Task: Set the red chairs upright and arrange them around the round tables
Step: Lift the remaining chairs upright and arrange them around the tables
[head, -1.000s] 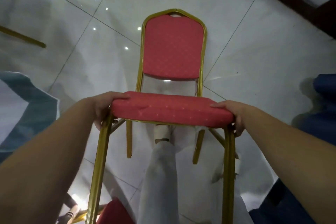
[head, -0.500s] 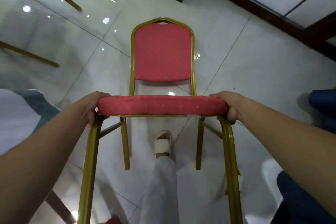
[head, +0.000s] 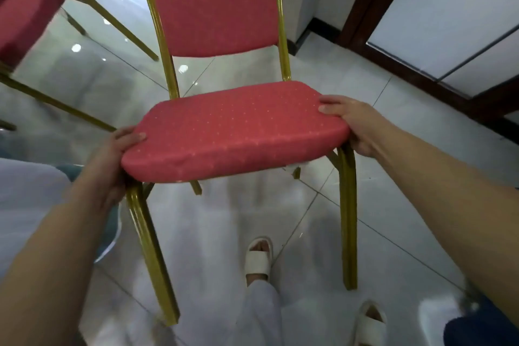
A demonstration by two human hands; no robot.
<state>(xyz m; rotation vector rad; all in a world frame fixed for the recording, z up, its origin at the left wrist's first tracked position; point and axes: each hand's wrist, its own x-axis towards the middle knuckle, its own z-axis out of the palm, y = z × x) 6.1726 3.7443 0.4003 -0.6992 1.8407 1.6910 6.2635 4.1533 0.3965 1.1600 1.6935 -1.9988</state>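
Observation:
A red chair with a gold metal frame is in front of me, seat up and backrest rising away from me. My left hand grips the seat's front left corner, thumb on top of the cushion. My right hand grips the seat's right edge, fingers over the cushion. Both front legs hang above the tiled floor. A second red chair lies tipped at the top left, its gold legs sticking out sideways.
A table with a pale cloth is at my left. A dark wood door frame and a white wall stand at the back right. A blue object sits at the bottom right. My feet in white sandals stand under the chair.
The chair has swung from lying with its backrest low to upright, its seat top now facing me. My view has lifted, and the tipped second chair has come into sight.

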